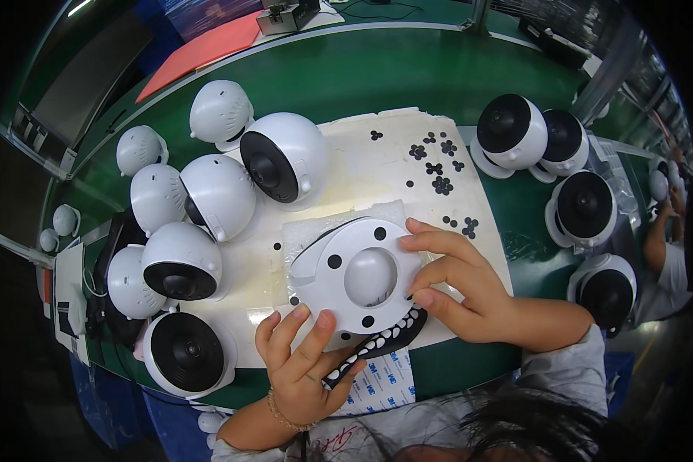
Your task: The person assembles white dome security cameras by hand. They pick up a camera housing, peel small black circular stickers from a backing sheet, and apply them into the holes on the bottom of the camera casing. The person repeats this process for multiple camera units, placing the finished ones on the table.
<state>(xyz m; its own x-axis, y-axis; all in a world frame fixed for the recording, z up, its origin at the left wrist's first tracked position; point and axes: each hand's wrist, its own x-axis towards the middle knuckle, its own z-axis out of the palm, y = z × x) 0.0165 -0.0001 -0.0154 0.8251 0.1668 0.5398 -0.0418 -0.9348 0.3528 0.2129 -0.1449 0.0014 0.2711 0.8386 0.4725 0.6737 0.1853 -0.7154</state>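
Observation:
A white ball-shaped camera (309,266) lies with its ring-shaped base (354,308) facing up. Black round pads (335,262) are stuck on that base. My left hand (304,369) holds a black strip with rows of white ovals (393,337) below the base, its fingertips by the base's lower left edge. On the right side of the base, my right hand (466,289) pinches thumb and finger together at a small black round pad (410,297), mostly covered by the fingertips. Its index finger rests on the base's upper right rim. Under the camera is a foam sheet (389,212).
Several white cameras with black fronts (219,196) crowd the left side, and more (585,204) stand at the right. Loose black pads (442,185) lie on the cream board (346,169) over the green table (377,65). A printed backing sheet (377,385) lies at the near edge.

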